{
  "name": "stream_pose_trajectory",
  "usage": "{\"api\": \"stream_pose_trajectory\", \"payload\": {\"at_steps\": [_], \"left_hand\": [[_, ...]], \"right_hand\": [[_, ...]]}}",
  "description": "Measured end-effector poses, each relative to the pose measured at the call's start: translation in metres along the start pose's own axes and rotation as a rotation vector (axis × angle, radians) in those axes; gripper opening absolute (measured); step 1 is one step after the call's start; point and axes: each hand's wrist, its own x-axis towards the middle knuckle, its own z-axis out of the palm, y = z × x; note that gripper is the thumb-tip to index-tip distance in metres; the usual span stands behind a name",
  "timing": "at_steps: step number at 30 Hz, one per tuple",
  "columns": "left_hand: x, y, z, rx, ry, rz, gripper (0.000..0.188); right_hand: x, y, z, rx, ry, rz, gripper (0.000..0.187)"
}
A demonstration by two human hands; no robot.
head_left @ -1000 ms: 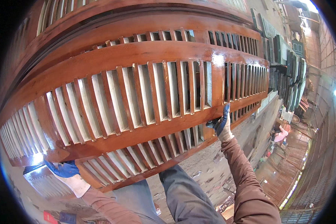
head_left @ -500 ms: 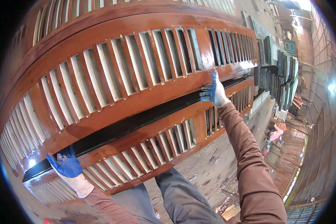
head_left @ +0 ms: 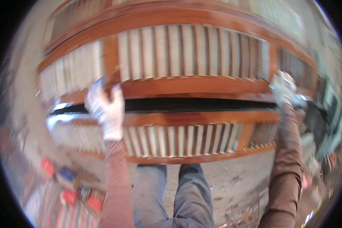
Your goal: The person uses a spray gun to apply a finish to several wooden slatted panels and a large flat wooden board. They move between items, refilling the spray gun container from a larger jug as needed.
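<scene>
Fingers (head_left: 93,97) of the gloved left hand (head_left: 106,110) are spread well clear of the thumb, nothing visible between them, white fabric with blue patches, but it's too blurry to tell if they touch wood. At their tips is the lower rail (head_left: 197,87) of the upper slatted frame (head_left: 195,53), glossy red-brown wood with flat pale slats, reaching right past the other hand. Just below that rail, between both sets of fingers, runs a dark strip (head_left: 193,105), then the lower slatted frame (head_left: 201,118), same shiny wood. Right hand (head_left: 284,86) fingers look bent, beside a smooth upright crosspiece (head_left: 273,62), can't tell if they've got a grip.

Counts, left to right: three red things (head_left: 95,202) and one blue-topped box (head_left: 67,174) down left of the left fingers, two grey trouser legs (head_left: 150,195) lower between the hands, and three slatted frames, counting the rear one (head_left: 79,19) beyond the fingertips
</scene>
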Motion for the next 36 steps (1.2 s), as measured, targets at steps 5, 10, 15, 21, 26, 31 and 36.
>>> {"api": "stream_pose_trajectory", "payload": {"at_steps": [5, 10, 15, 21, 26, 31, 36], "left_hand": [[0.038, -0.022, 0.014, 0.148, -0.141, -0.122, 0.056], [0.041, -0.056, 0.037, 0.257, -0.234, -0.283, 0.058], [0.035, -0.081, 0.052, 0.162, -0.24, -0.252, 0.047], [0.03, -0.11, 0.051, 0.185, -0.275, -0.263, 0.04], [0.046, -0.095, 0.04, 0.061, -0.452, -0.365, 0.047], [0.052, -0.089, 0.048, -0.039, -0.607, -0.323, 0.049], [0.037, -0.122, 0.052, -0.052, -0.512, -0.247, 0.039]], "right_hand": [[0.006, 0.034, 0.036, -0.174, -0.218, -0.005, 0.031], [0.013, 0.052, 0.07, -0.212, -0.205, -0.095, 0.035], [0.014, 0.061, 0.071, -0.247, -0.203, -0.156, 0.031], [-0.004, 0.033, 0.042, -0.278, -0.186, -0.284, 0.029], [-0.034, 0.008, -0.013, -0.227, -0.398, -0.198, 0.027], [-0.112, 0.022, 0.006, 0.017, 0.083, 0.241, 0.034], [-0.333, -0.031, -0.062, 0.491, 0.054, 0.405, 0.063]]}}
